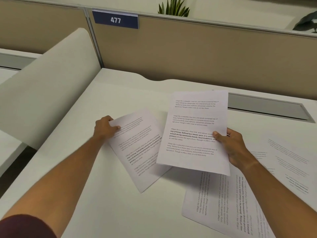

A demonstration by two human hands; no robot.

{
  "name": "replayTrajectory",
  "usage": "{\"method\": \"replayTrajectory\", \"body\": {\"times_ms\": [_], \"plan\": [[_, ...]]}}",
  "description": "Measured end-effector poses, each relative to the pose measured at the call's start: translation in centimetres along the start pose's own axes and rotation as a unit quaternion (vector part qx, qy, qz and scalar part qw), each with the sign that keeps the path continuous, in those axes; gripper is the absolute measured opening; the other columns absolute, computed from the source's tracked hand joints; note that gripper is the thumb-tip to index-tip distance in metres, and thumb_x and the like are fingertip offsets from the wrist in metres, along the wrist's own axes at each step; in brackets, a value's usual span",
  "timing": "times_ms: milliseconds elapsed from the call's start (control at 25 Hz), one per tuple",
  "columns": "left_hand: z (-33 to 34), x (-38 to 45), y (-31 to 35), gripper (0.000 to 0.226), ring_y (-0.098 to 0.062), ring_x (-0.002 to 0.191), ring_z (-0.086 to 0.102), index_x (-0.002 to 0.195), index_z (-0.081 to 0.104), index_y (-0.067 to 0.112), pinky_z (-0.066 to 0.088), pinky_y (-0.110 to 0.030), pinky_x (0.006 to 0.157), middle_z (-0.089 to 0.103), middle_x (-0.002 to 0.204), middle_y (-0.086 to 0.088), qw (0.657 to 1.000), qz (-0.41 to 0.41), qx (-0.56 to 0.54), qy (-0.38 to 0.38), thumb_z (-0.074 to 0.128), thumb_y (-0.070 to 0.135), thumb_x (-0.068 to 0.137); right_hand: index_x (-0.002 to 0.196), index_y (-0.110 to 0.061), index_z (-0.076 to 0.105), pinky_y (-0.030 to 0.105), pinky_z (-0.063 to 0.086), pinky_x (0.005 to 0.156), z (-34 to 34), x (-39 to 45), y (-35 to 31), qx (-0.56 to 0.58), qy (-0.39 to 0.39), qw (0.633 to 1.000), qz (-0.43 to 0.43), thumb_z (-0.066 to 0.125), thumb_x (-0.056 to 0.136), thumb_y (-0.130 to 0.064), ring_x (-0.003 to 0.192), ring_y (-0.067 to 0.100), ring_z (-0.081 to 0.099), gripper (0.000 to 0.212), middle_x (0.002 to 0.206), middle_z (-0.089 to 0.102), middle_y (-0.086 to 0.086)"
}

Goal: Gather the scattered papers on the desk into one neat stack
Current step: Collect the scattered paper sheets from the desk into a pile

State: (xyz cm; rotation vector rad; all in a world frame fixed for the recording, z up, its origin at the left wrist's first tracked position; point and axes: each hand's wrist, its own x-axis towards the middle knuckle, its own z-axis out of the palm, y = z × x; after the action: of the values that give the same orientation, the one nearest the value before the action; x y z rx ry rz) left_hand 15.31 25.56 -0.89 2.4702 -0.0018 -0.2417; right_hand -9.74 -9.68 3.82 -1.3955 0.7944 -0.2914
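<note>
Printed white sheets lie scattered on a white desk (106, 194). My right hand (235, 146) holds an upright sheet (193, 131) by its right edge, lifted above the desk, thumb on the print. My left hand (105, 128) pinches the top left corner of a tilted sheet (139, 150), which lies partly under the lifted one. Another sheet (221, 203) lies turned sideways at the lower right, partly hidden by my right forearm. Further sheets (289, 162) rest flat at the far right.
A beige partition (188, 48) with a blue "477" sign (115, 19) closes the back of the desk. A grey cable slot (267, 107) runs along the back right. A curved white divider (51, 86) rises at the left. Plants stand behind the partition.
</note>
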Motion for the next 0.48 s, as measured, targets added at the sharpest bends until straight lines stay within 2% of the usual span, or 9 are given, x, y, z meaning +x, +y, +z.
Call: {"method": "replayTrajectory", "body": {"times_ms": [200,360,480], "plan": [[0.94,0.62,-0.47,0.053,-0.039,0.125,0.041,0.123,0.055,0.011,0.041,-0.048,0.098,0.048,0.129,-0.019,0.984,0.029,0.178,-0.013,0.071,0.039,0.082,0.112,-0.01,0.068,0.035,0.059,0.068,-0.57,0.16,0.11,-0.001,0.015,1.0,0.003,0.066,0.091,-0.008,0.085,0.024,0.074,0.022,0.102,0.075,0.005],[0.98,0.97,-0.22,0.06,-0.039,0.128,0.04,0.13,0.05,0.011,0.037,-0.048,0.103,0.047,0.134,-0.019,0.982,0.045,0.182,-0.032,0.071,0.039,0.081,0.109,-0.01,0.068,0.03,0.06,0.064,-0.71,-0.05,0.19,0.01,0.023,1.0,-0.002,0.066,0.09,-0.006,0.076,0.016,0.074,0.02,0.1,0.075,0.004],[1.06,0.96,0.01,0.057,-0.036,0.129,0.038,0.132,0.048,0.012,0.035,-0.045,0.102,0.048,0.135,-0.016,0.969,0.034,0.239,-0.055,0.063,0.041,0.086,0.11,-0.009,0.068,0.029,0.059,0.062,-0.5,-0.25,0.1,0.012,0.017,1.0,-0.003,0.066,0.09,-0.006,0.076,0.016,0.074,0.02,0.101,0.074,0.005]]}}
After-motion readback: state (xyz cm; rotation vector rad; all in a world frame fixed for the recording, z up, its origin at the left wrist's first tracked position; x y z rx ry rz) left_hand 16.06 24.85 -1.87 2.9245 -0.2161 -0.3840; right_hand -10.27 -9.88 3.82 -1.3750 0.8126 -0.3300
